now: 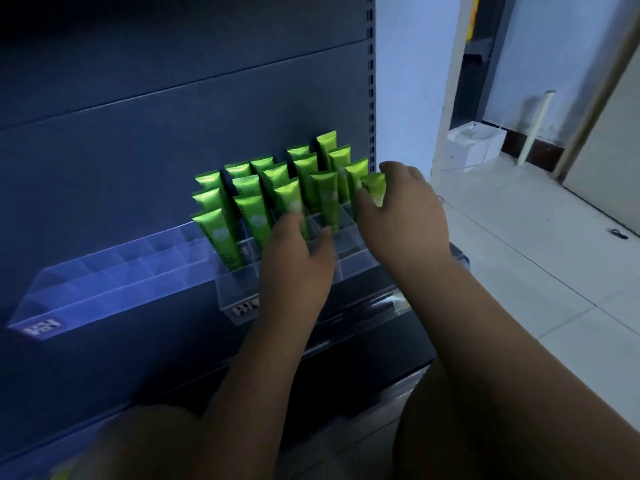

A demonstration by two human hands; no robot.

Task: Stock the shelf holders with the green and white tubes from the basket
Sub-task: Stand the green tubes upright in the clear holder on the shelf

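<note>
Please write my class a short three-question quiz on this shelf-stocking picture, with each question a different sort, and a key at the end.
1. True or false: the left holder has no tubes in it.
2. Which hand pinches a tube at the right end of the rows? A the left hand; B the right hand; C neither.
3. Fill in: the stocked holder is the one on the ___.

Key: 1 true; 2 B; 3 right.

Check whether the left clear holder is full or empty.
Empty: the left holder shows bare compartments; the tubes stand in the right holder.
</note>
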